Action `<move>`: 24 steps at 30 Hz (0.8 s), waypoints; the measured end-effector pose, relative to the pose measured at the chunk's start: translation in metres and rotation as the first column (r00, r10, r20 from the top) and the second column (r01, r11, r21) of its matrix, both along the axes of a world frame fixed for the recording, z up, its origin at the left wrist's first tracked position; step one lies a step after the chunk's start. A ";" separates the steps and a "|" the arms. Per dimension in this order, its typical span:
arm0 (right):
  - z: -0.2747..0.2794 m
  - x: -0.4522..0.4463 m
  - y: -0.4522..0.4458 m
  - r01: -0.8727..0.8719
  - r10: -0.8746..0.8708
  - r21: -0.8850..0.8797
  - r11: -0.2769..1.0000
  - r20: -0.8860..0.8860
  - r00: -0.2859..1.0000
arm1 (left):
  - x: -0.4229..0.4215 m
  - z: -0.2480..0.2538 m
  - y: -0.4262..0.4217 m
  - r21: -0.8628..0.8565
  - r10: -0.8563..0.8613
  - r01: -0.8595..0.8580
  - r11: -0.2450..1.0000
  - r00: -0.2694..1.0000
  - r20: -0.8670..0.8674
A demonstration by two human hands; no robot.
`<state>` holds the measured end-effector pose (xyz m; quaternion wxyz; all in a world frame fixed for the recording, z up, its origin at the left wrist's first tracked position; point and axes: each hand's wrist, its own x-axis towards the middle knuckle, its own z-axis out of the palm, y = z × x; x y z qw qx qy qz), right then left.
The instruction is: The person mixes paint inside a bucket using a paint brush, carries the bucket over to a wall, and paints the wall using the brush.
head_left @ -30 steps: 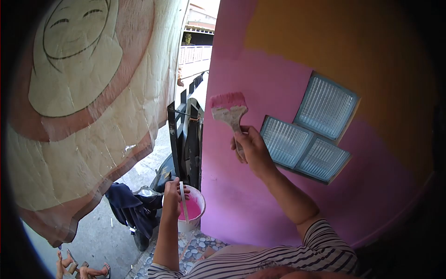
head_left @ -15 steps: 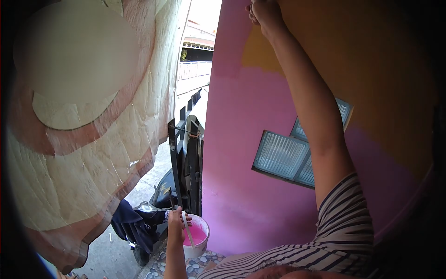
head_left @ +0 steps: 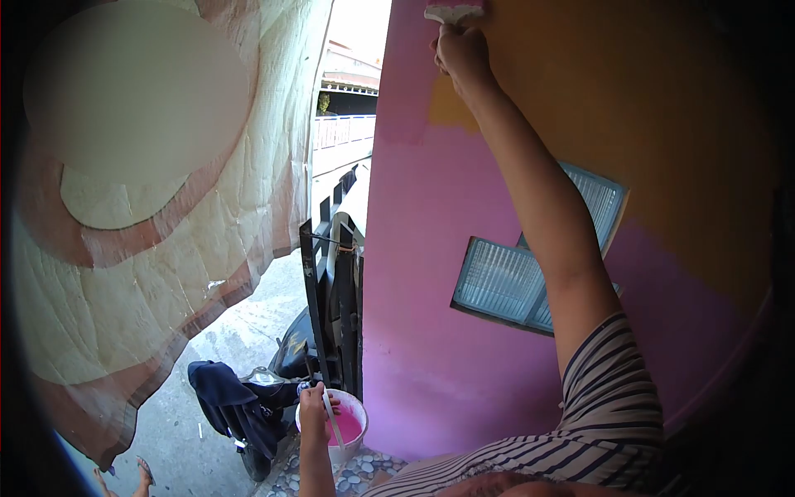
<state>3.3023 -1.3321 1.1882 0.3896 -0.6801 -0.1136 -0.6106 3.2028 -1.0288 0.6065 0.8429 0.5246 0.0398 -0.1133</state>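
Observation:
My right hand is raised against the wall near the top of the view. Its fingers are closed round a paintbrush whose pink-loaded bristles lie on the orange part of the wall. Low down, my left hand grips the pale handle of a white paint bucket. Bright pink paint fills part of the bucket. Pink covers the wall's left and lower areas, and orange shows at the upper right.
Glass blocks are set into the wall behind my right arm. A large hanging sheet takes up the left side. A dark metal gate and a motorbike with a dark cloth stand beyond the bucket. Someone's foot shows at lower left.
My right hand has come lower in view, so the paintbrush now shows. The bucket sits slightly lower and further left. The hanging sheet has shifted, and a person's foot has appeared.

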 end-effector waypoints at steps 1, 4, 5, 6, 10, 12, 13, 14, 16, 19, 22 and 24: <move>0.012 0.005 -0.009 0.043 -0.042 -0.015 0.999 0.065 0.997 | -0.002 -0.001 -0.003 0.003 0.008 -0.008 1.000 1.000 0.004; 0.043 -0.045 0.009 -0.029 0.029 0.030 0.999 -0.006 1.000 | -0.011 -0.006 -0.013 -0.017 0.019 -0.019 1.000 1.000 0.002; 0.042 -0.051 0.004 -0.031 0.032 0.032 0.999 -0.003 0.999 | -0.014 -0.009 -0.017 -0.002 0.035 -0.035 0.999 0.999 0.011; 0.037 -0.058 -0.002 -0.064 0.069 0.070 0.995 -0.076 0.995 | -0.017 -0.011 -0.023 0.011 0.049 -0.049 0.999 0.999 0.019; -0.028 -0.077 -0.016 -0.268 0.293 0.213 0.939 -0.097 0.951 | -0.029 -0.017 -0.037 0.004 0.057 -0.057 0.998 0.998 -0.002; -0.068 -0.089 -0.014 -0.296 0.331 0.249 0.922 -0.114 0.937 | -0.030 -0.025 -0.038 -0.013 0.049 -0.049 0.999 0.999 -0.009; -0.076 -0.093 -0.011 -0.334 0.377 0.277 0.901 -0.121 0.918 | -0.031 -0.027 -0.039 -0.015 0.048 -0.048 0.999 0.999 -0.005; -0.075 -0.096 -0.011 -0.335 0.378 0.275 0.901 -0.119 0.918 | -0.033 -0.030 -0.038 -0.019 0.037 -0.037 0.999 0.999 -0.010; -0.072 -0.101 -0.016 -0.287 0.327 0.224 0.931 -0.170 0.930 | -0.033 -0.030 -0.038 -0.025 0.035 -0.036 0.999 0.999 -0.012; -0.028 -0.103 -0.023 -0.314 0.322 0.077 0.946 -0.144 0.936 | -0.035 -0.027 -0.034 -0.010 0.004 -0.005 1.000 1.000 -0.019; 0.033 -0.092 -0.022 -0.158 0.154 -0.008 0.987 -0.181 0.971 | -0.033 -0.020 -0.032 0.041 -0.005 0.006 0.999 1.000 -0.029; 0.038 -0.093 -0.011 -0.154 0.154 0.013 0.988 -0.150 0.977 | -0.028 -0.016 -0.029 0.049 -0.031 0.032 0.998 0.999 -0.029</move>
